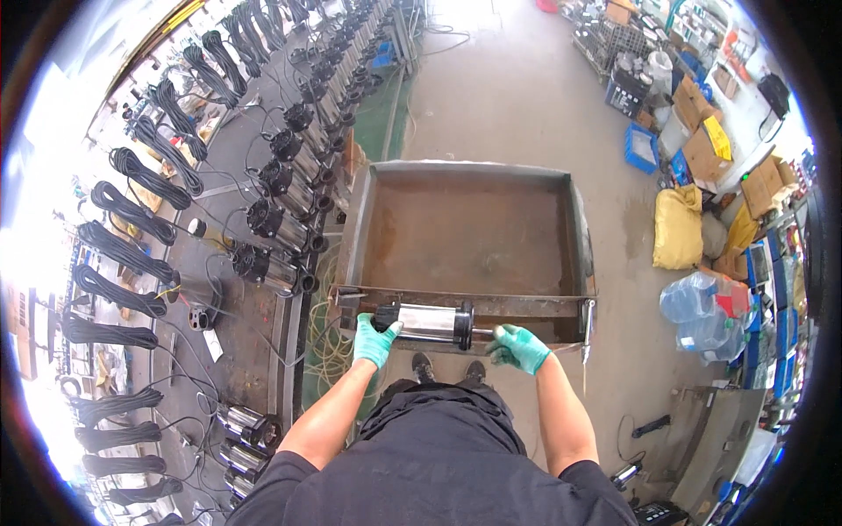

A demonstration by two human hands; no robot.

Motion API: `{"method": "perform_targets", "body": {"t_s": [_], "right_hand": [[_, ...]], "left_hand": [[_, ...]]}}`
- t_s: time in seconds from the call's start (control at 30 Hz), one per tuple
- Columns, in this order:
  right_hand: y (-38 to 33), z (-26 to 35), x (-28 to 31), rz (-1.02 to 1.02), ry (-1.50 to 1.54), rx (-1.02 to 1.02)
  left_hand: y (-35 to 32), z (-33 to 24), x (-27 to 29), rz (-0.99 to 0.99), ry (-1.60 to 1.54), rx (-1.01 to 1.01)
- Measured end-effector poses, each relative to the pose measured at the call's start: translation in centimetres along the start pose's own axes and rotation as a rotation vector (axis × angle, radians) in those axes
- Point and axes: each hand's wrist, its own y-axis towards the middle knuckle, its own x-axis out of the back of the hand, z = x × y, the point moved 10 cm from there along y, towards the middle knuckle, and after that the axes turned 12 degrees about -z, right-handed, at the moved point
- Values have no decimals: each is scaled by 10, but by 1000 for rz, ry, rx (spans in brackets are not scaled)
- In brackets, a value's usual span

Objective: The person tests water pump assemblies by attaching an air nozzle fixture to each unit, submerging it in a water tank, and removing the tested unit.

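Note:
A pump motor (430,322) with a shiny steel body and black ends lies level across the near side of a metal tank. My left hand (375,340), in a green glove, grips its black left end. A thin metal shaft (481,331) sticks out of the right end. Around the tip of that shaft the gloved fingers of my right hand (517,348) are closed; whatever else they may hold is hidden. Beneath the motor runs a rusty metal bar (535,296), set across the tank.
The rusty, shallow metal tank (568,202) stands before me. Along the left, a dark workbench (232,346) carries rows of steel pumps (279,223) and coiled black cables (123,250). Clear plastic bottles (697,307), a yellow sack (677,230) and a blue crate (642,147) sit on the right.

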Motion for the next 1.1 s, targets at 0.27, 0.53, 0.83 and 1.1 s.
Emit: {"method": "perform_targets", "body": {"t_s": [0.27, 0.53, 0.83, 1.1], "right_hand": [[19, 19, 17, -175, -440, 173], [9, 26, 4, -75, -680, 392], [18, 15, 6, -99, -369, 176], [10, -4, -5, -69, 151, -108]], "left_hand": [[-1, -7, 2, 12, 28, -18], [3, 3, 0, 9, 74, -46], [11, 14, 2, -49, 209, -90], [16, 13, -3, 23, 160, -107]]}}
